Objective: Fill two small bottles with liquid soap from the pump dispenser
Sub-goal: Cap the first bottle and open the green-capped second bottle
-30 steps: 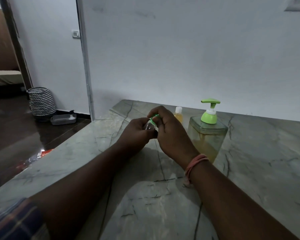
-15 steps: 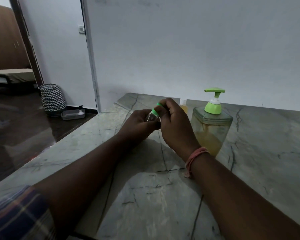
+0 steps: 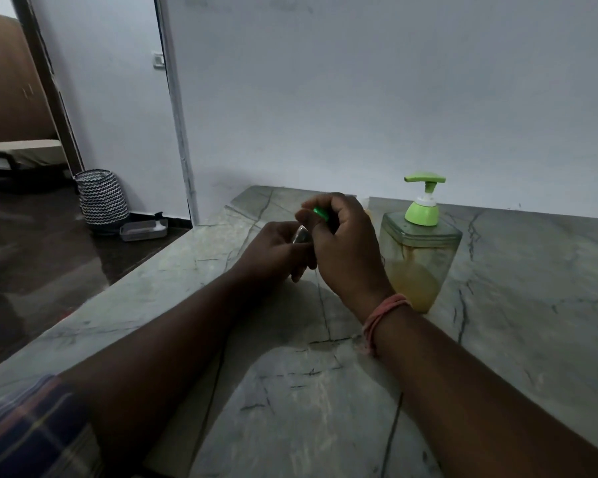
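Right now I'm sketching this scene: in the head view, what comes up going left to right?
Plaid sleeve → zigzag basket → clear tray → left hand → right hand gripping green cap → pump dispenser.

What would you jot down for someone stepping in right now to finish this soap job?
Left hand: grips a small clear bottle by its body, above the marble counter.
Right hand: fingers pinch the bottle's green cap; whether it is on or off I cannot tell.
Pump dispenser: upright just right of the hands, partly full of yellow soap.
Second bottle: hidden behind the right hand.
Done: bottle picked up, cap being worked.
Left: free the cap if still on, pump soap in, recap, then check the second bottle.
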{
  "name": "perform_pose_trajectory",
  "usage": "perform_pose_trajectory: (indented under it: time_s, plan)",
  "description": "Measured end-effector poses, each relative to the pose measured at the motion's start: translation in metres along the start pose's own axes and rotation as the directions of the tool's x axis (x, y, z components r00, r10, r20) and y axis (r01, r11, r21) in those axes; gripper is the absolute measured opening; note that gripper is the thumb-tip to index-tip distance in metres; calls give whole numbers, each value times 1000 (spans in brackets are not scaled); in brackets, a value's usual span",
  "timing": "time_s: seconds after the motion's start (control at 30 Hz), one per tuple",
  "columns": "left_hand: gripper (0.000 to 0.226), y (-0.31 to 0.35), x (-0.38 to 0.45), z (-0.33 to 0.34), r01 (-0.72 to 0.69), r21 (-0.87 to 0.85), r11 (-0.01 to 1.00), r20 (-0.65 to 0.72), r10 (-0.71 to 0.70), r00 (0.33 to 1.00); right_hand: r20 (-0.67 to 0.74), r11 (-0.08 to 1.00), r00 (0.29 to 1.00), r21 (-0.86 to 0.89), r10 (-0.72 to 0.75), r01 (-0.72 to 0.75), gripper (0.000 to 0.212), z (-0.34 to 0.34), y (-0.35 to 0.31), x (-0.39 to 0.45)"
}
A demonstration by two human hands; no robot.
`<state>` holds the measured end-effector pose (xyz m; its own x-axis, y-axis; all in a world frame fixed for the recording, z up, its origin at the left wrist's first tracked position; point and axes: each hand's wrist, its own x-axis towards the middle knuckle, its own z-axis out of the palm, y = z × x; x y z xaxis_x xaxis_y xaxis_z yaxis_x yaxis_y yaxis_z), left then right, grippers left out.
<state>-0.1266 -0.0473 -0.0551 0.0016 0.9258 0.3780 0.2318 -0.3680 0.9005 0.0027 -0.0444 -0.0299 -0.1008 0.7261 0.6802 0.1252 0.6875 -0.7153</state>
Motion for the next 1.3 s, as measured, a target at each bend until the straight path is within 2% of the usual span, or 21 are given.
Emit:
perform_pose_trajectory:
  time_s: [0.1,0.2,0.27,0.33,0.43,0.53,0.67,0.73,0.83,0.93,1.03,1.1,1.17,1.23,1.3]
  plan:
    - [21,4,0,-4,27,-72,997,76,-22,997,65,993,998,115,-20,12,27,-5,-8,2]
    - [21,5,0,-7,51,-98,994,100,-42,994,164,964,986,254,32,-74,47,-7,-11,1]
    - [22,6,1,-5,53,-102,993,69,-47,997,123,979,989,172,85,-105,43,-4,-9,-1]
    - [24,7,-1,-3,58,-70,996,75,-53,996,25,992,992,38,122,-123,33,1,-5,-4]
    - [26,8,-6,-2,51,-5,999,108,-50,993,-32,997,997,-14,77,-77,13,2,-3,-1]
    - [28,9,-3,-5,33,-19,999,104,-31,994,47,997,999,82,6,-10,30,-2,-7,2]
    - [25,6,-3,-5,40,5,999,138,-40,990,-48,998,997,18,-61,62,42,-7,-7,3]
    - [19,4,-2,-4,35,-36,999,91,-32,995,-85,1000,996,-3,-29,29,34,-6,-1,4]
    - [17,-1,4,-7,14,-121,993,-110,-27,994,-60,990,994,-99,96,-101,19,-2,12,2]
    - [14,-6,6,-8,-15,-92,996,-211,-5,978,12,956,982,-229,190,-183,17,0,23,-3]
    - [16,-9,7,-11,-15,-50,999,-288,0,958,57,928,966,-299,252,-224,26,-1,26,-3]
    - [14,-9,8,-11,-1,-60,998,-307,-17,952,133,891,944,-392,300,-228,36,-2,28,-3]
    - [10,-10,10,-9,10,-70,998,-294,-30,955,196,860,933,-478,301,-177,38,-1,29,-5]
    - [15,-11,12,-7,7,-105,994,-273,-36,961,196,857,938,-489,287,-160,31,0,30,-6]
    - [21,-9,12,-6,-11,-145,989,-257,-27,966,139,852,948,-489,287,-186,23,1,30,-7]
